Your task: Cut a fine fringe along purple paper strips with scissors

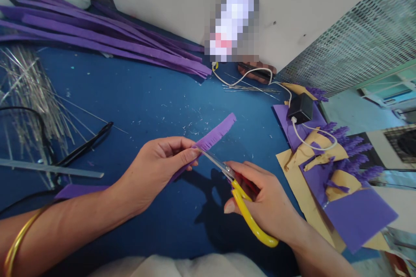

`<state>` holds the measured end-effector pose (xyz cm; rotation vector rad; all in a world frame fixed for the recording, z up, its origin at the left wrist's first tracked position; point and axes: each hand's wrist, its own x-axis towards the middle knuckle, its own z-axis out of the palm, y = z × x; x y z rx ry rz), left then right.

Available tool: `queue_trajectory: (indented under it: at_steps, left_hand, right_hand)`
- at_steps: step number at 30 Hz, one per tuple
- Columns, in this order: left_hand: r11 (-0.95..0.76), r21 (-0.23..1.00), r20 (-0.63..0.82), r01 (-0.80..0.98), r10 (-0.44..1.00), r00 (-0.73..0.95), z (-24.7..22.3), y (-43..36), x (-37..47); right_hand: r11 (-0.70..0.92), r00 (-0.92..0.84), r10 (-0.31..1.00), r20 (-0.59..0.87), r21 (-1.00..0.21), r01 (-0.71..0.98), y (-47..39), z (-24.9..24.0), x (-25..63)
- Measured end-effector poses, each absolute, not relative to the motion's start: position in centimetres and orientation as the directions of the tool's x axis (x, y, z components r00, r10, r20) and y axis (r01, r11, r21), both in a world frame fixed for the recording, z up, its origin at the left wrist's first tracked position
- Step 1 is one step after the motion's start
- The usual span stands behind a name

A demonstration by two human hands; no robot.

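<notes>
My left hand [173, 158] pinches a purple felt strip [217, 133] between thumb and fingers. The strip's free end points up and to the right, and its lower edge is cut into a fine fringe. Scissors with yellow handles [248, 216] are gripped in my right hand [264, 192]. Their blades reach the strip right beside my left fingertips; how far apart the blades are I cannot tell. More of the strip trails behind my left hand, and a purple piece [79, 191] shows beyond my left forearm.
Long purple strips [117, 41] lie at the back left above a heap of thin wires [35, 104]. A blurred phone [232, 19] leans at the back, its white cable running to a black adapter [300, 107]. Wrapped purple flowers [344, 147] lie on the right over purple sheets.
</notes>
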<state>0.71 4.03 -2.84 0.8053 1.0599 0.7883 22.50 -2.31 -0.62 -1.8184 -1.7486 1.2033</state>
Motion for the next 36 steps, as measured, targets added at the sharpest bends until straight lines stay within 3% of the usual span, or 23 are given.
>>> queue_trajectory:
  at_steps: [7, 24, 36]
  left_hand:
    - [0.437, 0.878, -0.384, -0.198, 0.888, 0.254, -2.91, 3.90, 0.89]
    - [0.504, 0.842, -0.450, -0.191, 0.852, 0.268, -3.05, 3.86, 0.81]
    - [0.474, 0.879, -0.438, -0.052, 0.847, 0.302, -2.59, 3.90, 0.82]
  right_hand:
    - [-0.161, -0.122, 0.940, -0.318, -0.731, 0.663, -2.36, -0.69, 22.47]
    - [-0.083, -0.130, 0.961, -0.243, -0.705, 0.704, -2.63, -0.78, 22.42]
    - [-0.087, -0.143, 0.957, -0.253, -0.719, 0.690, -2.57, -0.99, 22.03]
